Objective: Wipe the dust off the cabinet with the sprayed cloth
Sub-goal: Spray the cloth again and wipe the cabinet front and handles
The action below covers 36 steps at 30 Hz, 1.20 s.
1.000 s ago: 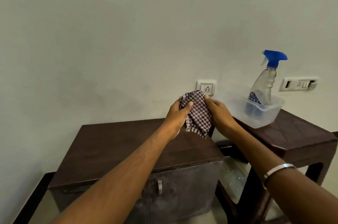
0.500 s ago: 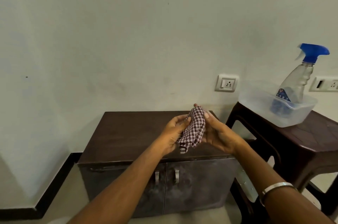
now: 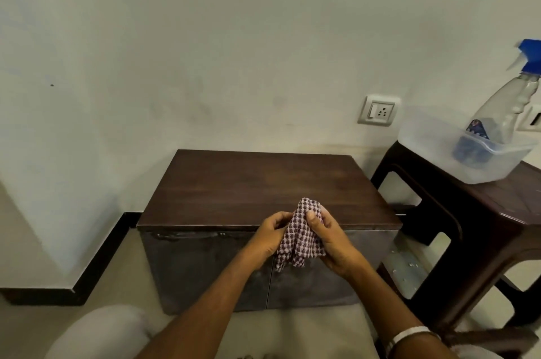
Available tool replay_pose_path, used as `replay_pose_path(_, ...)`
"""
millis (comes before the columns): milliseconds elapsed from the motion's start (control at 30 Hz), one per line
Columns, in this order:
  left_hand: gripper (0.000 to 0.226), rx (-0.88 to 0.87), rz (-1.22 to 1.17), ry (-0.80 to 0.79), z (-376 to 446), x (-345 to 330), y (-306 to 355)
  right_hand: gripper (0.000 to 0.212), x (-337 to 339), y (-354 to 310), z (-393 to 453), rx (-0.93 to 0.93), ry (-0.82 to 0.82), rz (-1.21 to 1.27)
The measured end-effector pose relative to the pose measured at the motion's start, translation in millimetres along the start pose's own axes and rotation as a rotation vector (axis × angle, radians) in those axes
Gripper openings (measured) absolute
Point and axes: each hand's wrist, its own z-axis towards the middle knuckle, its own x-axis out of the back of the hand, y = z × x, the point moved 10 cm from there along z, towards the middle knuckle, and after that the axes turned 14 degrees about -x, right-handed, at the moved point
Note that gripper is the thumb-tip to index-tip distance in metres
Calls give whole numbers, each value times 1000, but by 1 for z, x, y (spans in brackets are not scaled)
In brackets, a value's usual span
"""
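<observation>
I count one dark-topped cabinet (image 3: 257, 185) against the wall, one checked cloth (image 3: 301, 238), one wall socket (image 3: 379, 111), one brown plastic stool (image 3: 468, 221), one clear tub (image 3: 433, 147) on it and one spray bottle (image 3: 503, 112) leaning inside the tub. My left hand (image 3: 270, 237) curls its grip on the cloth's left side; my right hand (image 3: 330, 238) pinches it with thumb over the fabric. The bunched cloth hangs between both hands above the cabinet's front edge.

Bunched checked cloth (image 3: 298, 237) gripped between both hands, above front edge of low dark-topped cabinet (image 3: 263, 183) against wall
</observation>
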Motion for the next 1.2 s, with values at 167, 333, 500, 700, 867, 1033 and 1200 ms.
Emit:
replay_pose_path(167, 17, -102, 32, 26, -13, 11, -3, 40, 19, 20, -6, 14, 67, 67)
replay_pose_path(333, 21, -21, 153, 136, -39, 35, -51, 45, 39, 53, -10, -58, 115, 6)
replay_pose_path(500, 24, 9, 179, 173, -47, 35, -82, 48, 57, 95, -5, -108, 238, -140)
replay_pose_path(700, 35, 109, 54, 167, -42, 18, -103, 51, 73, 112, 7, -77, 359, -342)
replay_pose_path(867, 38, 56, -3, 185, -36, 13, -102, 42, 72, 106, 10, 49, 458, -555)
replay_pose_path(1033, 41, 31, -14, 200, -35, 16, -108, 49, 61, 98, 5, 168, 493, -540)
replay_pose_path(1200, 43, 53, -84, 201, -31, 16, -115, 36, 48, 85, 4, 312, 608, -673)
